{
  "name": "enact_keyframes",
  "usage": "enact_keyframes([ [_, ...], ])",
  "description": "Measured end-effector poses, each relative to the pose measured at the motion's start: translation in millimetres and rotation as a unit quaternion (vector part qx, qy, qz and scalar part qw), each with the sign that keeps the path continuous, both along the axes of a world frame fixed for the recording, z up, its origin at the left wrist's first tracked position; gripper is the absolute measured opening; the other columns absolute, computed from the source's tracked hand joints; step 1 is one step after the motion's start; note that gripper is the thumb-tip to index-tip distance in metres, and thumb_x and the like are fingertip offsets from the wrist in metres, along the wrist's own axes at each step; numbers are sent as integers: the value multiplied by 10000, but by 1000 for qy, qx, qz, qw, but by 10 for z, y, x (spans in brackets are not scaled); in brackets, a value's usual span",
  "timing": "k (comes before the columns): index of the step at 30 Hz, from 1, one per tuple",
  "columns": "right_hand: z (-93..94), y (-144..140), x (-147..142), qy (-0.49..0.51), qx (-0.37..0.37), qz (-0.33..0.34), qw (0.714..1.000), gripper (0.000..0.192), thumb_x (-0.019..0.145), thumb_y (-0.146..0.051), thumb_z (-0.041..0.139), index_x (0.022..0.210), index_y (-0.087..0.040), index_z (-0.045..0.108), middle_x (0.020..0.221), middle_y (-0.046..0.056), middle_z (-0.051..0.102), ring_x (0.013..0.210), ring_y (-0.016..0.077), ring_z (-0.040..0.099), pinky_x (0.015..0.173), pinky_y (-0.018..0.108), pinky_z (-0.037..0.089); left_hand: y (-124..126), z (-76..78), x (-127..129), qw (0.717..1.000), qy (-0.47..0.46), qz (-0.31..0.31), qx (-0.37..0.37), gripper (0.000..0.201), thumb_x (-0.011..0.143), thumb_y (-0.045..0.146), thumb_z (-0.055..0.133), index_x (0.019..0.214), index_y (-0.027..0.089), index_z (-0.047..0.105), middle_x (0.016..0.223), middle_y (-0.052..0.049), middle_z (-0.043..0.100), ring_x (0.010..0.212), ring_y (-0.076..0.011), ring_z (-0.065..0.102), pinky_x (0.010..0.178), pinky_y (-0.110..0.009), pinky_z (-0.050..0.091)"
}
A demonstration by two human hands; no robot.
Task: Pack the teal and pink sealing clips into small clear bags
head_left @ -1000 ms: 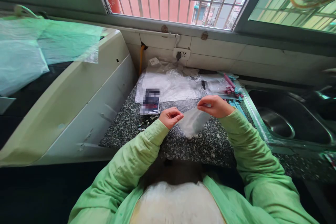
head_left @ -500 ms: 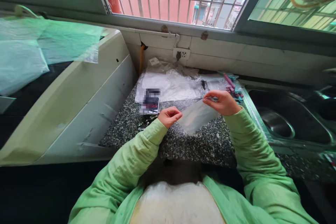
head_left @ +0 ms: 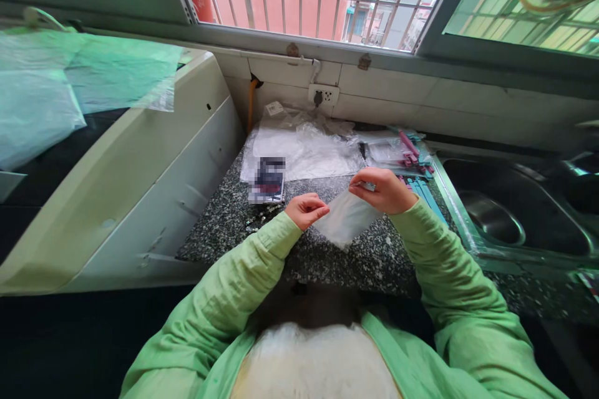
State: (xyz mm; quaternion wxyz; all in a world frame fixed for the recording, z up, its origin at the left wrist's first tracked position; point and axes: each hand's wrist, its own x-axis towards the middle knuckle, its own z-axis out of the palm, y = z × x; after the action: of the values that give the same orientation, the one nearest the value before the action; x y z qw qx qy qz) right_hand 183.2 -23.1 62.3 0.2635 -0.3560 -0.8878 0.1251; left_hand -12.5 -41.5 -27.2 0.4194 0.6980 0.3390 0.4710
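Note:
A small clear plastic bag hangs between my two hands above the speckled granite counter. My left hand pinches its left top corner. My right hand pinches its right top corner, slightly higher. The bag slopes down and sags toward me. Both arms wear light green sleeves. What the bag holds cannot be made out.
A small dark packet lies on the counter left of my hands. Crumpled clear plastic sheets sit behind it, near a wall socket. Pink and teal strips lie at the right, beside a steel sink. A white appliance stands at the left.
My right hand first moved right and up, stretching the bag, then came back left and down. My left hand stayed almost still on its corner.

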Motion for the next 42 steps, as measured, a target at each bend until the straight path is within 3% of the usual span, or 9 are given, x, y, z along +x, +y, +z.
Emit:
enact_keyframes([
  [7, -40, 53, 2, 12, -13, -14, 1000, 133, 742, -248, 525, 685, -147, 591, 636, 18, 596, 589, 89, 499, 575, 229, 399, -6, 19, 10, 998, -17, -41, -49, 378, 644, 468, 615, 552, 101, 615, 493, 22, 420, 460, -51, 366, 437, -204, 284],
  [19, -18, 58, 25, 54, -36, -39, 997, 161, 742, -285, 515, 668, -153, 571, 598, -4, 544, 567, 76, 463, 555, 225, 388, 5, 23, 12, 995, -58, -2, -76, 398, 603, 502, 629, 554, 107, 626, 473, 26, 415, 466, -56, 361, 446, -212, 280],
  [27, 0, 12, 1, 39, 1, -28, 999, 174, 754, -288, 510, 657, -153, 563, 611, 7, 550, 578, 81, 463, 573, 233, 392, -31, 54, 16, 992, -17, -65, -110, 434, 609, 519, 612, 535, 93, 595, 496, 25, 421, 472, -50, 366, 451, -203, 278],
  [34, 33, -96, -57, 7, -12, 21, 1000, 174, 766, -263, 499, 646, -148, 551, 587, 6, 538, 554, 76, 440, 548, 216, 380, -59, 75, 13, 985, 11, -119, -127, 452, 602, 542, 604, 552, 95, 563, 509, 28, 415, 471, -51, 349, 445, -203, 265],
  [42, -43, -77, -108, 5, -9, 16, 1000, 166, 758, -254, 506, 644, -145, 556, 583, 10, 548, 549, 77, 442, 545, 219, 369, -47, 25, 28, 993, 14, -94, -70, 447, 644, 531, 574, 533, 99, 584, 503, 20, 402, 469, -59, 367, 450, -214, 265],
])
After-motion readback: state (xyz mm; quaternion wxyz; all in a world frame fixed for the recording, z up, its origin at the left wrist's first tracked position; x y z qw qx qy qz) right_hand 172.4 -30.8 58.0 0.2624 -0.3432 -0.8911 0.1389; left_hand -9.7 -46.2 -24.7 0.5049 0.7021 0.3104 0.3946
